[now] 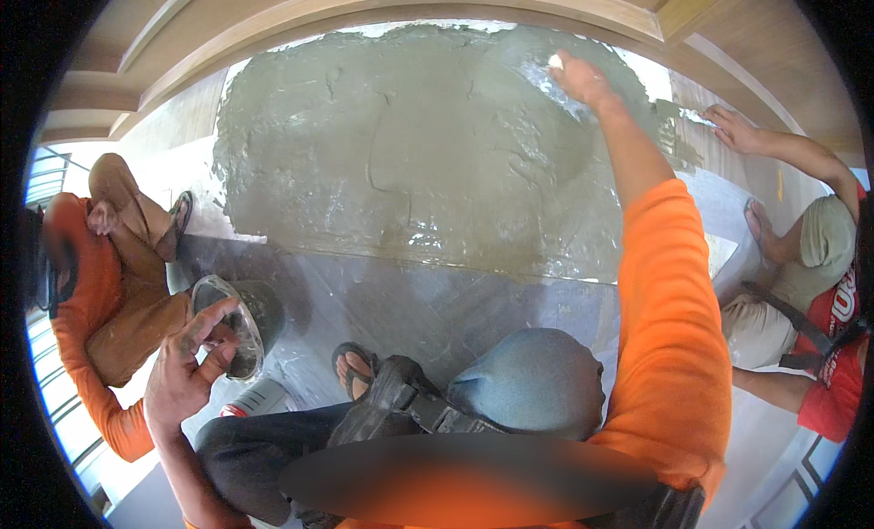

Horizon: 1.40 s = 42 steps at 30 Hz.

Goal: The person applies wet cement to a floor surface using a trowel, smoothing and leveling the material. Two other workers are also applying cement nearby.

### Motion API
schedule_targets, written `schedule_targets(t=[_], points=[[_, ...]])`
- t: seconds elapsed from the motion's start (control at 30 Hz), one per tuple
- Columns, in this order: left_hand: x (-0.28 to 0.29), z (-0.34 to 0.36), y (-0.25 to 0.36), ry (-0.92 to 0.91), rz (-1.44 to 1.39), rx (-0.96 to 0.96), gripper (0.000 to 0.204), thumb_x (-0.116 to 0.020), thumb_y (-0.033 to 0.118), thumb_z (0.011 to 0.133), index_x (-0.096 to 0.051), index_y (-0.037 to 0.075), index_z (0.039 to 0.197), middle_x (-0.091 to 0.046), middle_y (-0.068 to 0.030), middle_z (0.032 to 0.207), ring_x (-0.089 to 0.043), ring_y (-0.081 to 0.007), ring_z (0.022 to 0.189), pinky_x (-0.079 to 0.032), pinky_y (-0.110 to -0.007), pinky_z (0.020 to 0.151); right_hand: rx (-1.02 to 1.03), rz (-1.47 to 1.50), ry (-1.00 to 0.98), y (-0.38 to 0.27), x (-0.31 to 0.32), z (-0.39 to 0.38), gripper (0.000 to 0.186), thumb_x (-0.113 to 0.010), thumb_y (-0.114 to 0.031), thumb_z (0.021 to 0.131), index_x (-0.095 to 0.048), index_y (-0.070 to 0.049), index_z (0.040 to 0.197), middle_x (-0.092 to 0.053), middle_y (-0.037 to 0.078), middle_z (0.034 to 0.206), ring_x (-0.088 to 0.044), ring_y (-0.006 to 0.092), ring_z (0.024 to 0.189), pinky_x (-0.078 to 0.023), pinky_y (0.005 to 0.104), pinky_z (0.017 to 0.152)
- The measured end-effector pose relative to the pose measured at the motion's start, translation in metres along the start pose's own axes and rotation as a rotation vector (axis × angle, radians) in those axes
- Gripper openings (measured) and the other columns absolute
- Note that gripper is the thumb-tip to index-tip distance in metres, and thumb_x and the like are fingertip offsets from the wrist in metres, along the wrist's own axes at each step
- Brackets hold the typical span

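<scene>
My right arm stretches far forward, and my right hand (587, 81) is closed round the pale handle of a trowel (549, 90). The trowel's blade lies against a broad layer of wet grey-green mortar (337, 137), near its far right edge. Streaks and ridges run across this layer. At the lower left, my left hand (187, 370) is raised by the rim of a dark bucket (266, 315) smeared with grey. Its fingers are apart and overlap the bucket's mouth in view; nothing shows between them.
Wooden panelling (364, 10) curves along the far side. A co-worker in orange (118, 256) squats at the left. At the right, another person's hand (733, 128) holds a flat blade (696, 117) at the mortar's edge. A white and red container (258, 400) stands near my leg.
</scene>
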State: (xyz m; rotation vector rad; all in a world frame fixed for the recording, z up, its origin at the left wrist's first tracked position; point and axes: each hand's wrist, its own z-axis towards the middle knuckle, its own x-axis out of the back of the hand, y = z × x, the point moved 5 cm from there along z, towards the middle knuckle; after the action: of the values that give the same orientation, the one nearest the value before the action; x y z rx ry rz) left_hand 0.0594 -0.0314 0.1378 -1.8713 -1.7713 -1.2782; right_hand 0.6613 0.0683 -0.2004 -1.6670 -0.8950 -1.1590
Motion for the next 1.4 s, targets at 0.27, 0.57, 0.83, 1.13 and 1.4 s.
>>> schedule_targets(t=[0.27, 0.57, 0.83, 1.13, 1.4], points=[[0.003, 0.005, -0.010, 0.067, -0.057, -0.017, 0.053, -0.071, 0.011, 0.094, -0.058, 0.006, 0.145, -0.073, -0.0129, 0.092, -0.071, -0.0220, 0.085, -0.055, -0.035, 0.081, -0.520, 0.651, 0.229, 0.000, 0.017, -0.090, 0.045, -0.058, -0.034, 0.104, -0.055, 0.008, 0.121, -0.071, 0.028, 0.102, -0.075, 0.0376, 0.080, -0.060, 0.0470, 0.067], [0.006, 0.000, -0.010, 0.000, -0.022, 0.128, 0.051, -0.070, 0.016, 0.097, -0.057, 0.007, 0.146, -0.073, -0.0127, 0.092, -0.071, -0.0199, 0.086, -0.056, -0.035, 0.081, -0.564, 0.812, 0.389, -0.081, -0.122, 0.006, 0.037, -0.056, -0.026, 0.105, -0.052, 0.008, 0.119, -0.069, 0.022, 0.100, -0.073, 0.0281, 0.080, -0.060, 0.0403, 0.054], [0.005, 0.004, -0.024, 0.000, -0.064, 0.093, 0.051, -0.070, 0.016, 0.099, -0.056, 0.005, 0.146, -0.072, -0.0120, 0.090, -0.070, -0.0178, 0.086, -0.055, -0.034, 0.082, -0.391, 0.563, 0.072, -0.143, -0.129, 0.084, 0.054, -0.055, -0.023, 0.100, -0.043, 0.014, 0.137, -0.068, 0.030, 0.124, -0.071, 0.0391, 0.108, -0.055, 0.0480, 0.096], [0.005, -0.003, -0.018, 0.005, 0.017, 0.042, 0.051, -0.072, 0.019, 0.097, -0.058, 0.006, 0.145, -0.073, -0.0125, 0.090, -0.070, -0.0219, 0.083, -0.055, -0.036, 0.083, -0.159, 0.400, -0.007, -0.208, -0.064, -0.003, 0.050, -0.052, -0.015, 0.099, -0.043, 0.009, 0.142, -0.068, 0.033, 0.122, -0.070, 0.0437, 0.114, -0.055, 0.0526, 0.096], [0.008, -0.003, -0.020, 0.038, 0.132, -0.150, 0.051, -0.070, 0.010, 0.096, -0.057, 0.005, 0.146, -0.073, -0.0126, 0.091, -0.071, -0.0217, 0.085, -0.054, -0.035, 0.083, -0.156, 0.295, 0.017, -0.127, -0.036, -0.005, 0.046, -0.054, -0.032, 0.103, -0.052, 0.000, 0.135, -0.069, 0.030, 0.123, -0.065, 0.0464, 0.119, -0.051, 0.0552, 0.102]])
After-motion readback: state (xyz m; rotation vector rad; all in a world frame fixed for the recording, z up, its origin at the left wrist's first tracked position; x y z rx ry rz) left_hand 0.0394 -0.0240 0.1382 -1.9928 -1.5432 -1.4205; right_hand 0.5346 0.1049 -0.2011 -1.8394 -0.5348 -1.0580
